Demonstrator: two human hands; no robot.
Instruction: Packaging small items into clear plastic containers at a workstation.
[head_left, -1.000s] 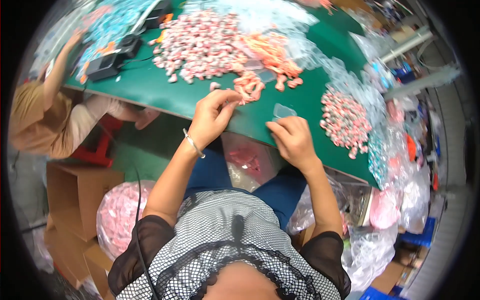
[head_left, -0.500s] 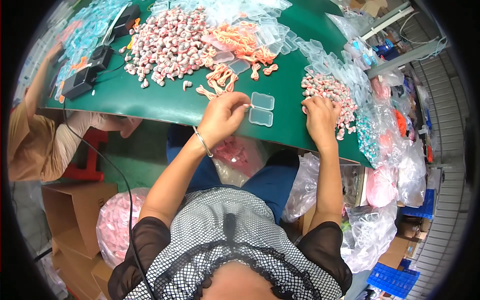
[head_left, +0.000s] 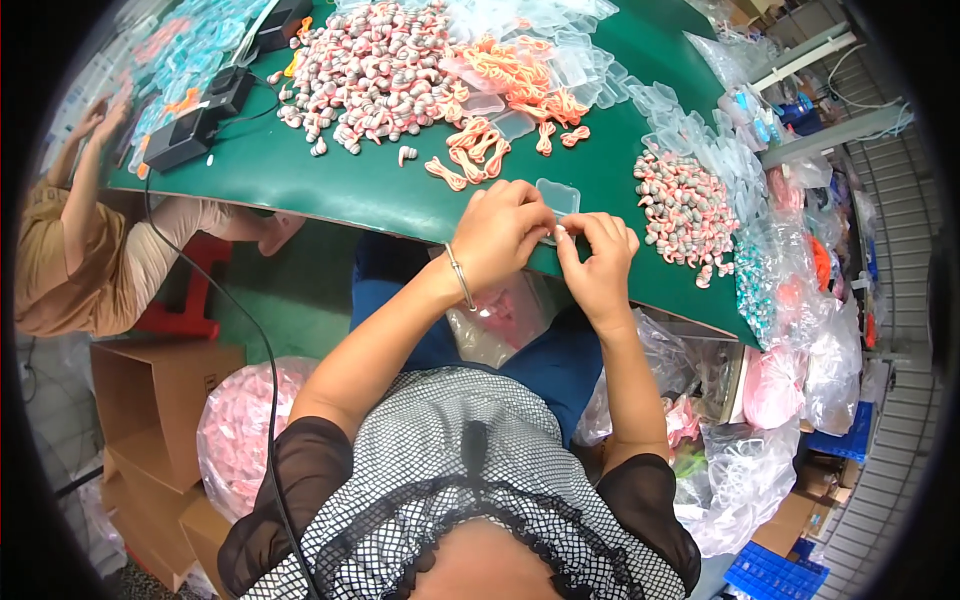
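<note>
My left hand (head_left: 505,232) and right hand (head_left: 598,262) pinched the small clear plastic case (head_left: 557,197) at the green table (head_left: 390,195) edge; it seemed light, stiff, slippery, best held by its rims.

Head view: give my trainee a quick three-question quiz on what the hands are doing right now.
1. True or false: both hands are at the small clear plastic case by the near edge of the green table.
2. Which pile lies closest to the right hand?
A. the pink-and-white pile on the right
B. the large pile at the far left
C. the orange cords
3. Fill in: the left hand has a thin ____ at its wrist.

Key: 1 true; 2 A; 3 bracelet.
</note>
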